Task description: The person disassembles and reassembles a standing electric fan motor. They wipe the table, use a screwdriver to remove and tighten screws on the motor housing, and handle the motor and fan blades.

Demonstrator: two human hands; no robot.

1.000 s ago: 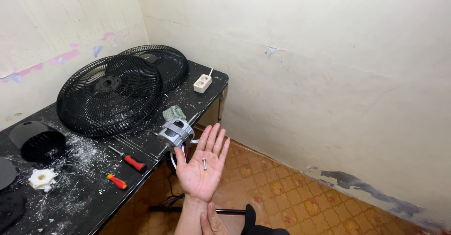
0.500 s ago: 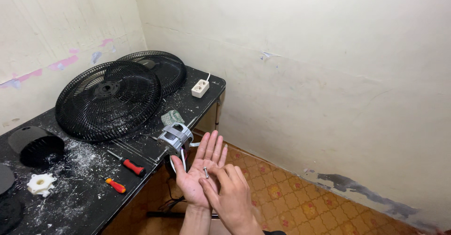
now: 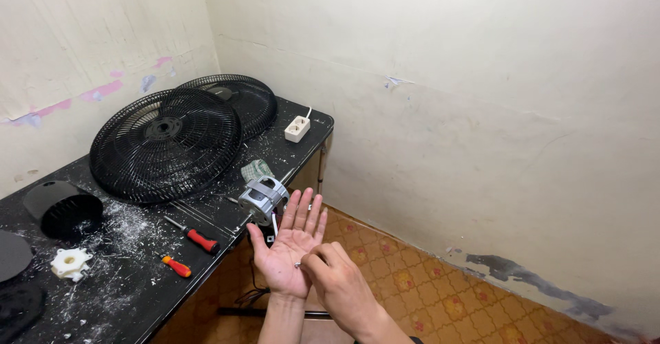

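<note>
My left hand (image 3: 289, 244) is held flat, palm up, fingers spread, just off the front edge of the black table (image 3: 137, 296). A small screw (image 3: 298, 265) lies near the palm's heel. My right hand (image 3: 340, 285) reaches over from the right and its fingertips pinch that screw. Just beyond the left fingertips, a grey fan motor (image 3: 262, 198) sits at the table's edge.
Two black fan grilles (image 3: 167, 145) lie at the back of the table, with a white power strip (image 3: 297, 128) near the far corner. Two red-handled screwdrivers (image 3: 196, 235), a white plastic part (image 3: 70, 263) and a black motor cover (image 3: 63, 208) lie among white dust. Tiled floor below.
My right hand came up from below and moved onto the left palm, closing its fingertips on the screw. The left hand dropped slightly and stayed flat.
</note>
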